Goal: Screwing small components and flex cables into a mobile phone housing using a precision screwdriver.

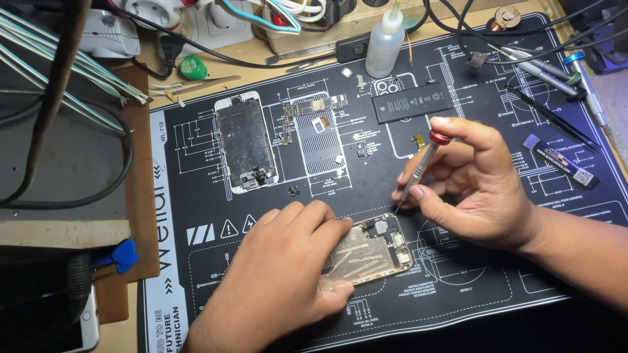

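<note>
Your left hand (281, 274) pinned the opened phone shell (369, 252) flat.
Your right hand (471, 180) pinched a slim screwdriver (418, 171); the shell looked light and fragile, best gripped by its edges.

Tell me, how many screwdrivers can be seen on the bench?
3. One, red-capped, is in the right hand; two more lie at the mat's top right. Others may hide among the cables there.
</note>
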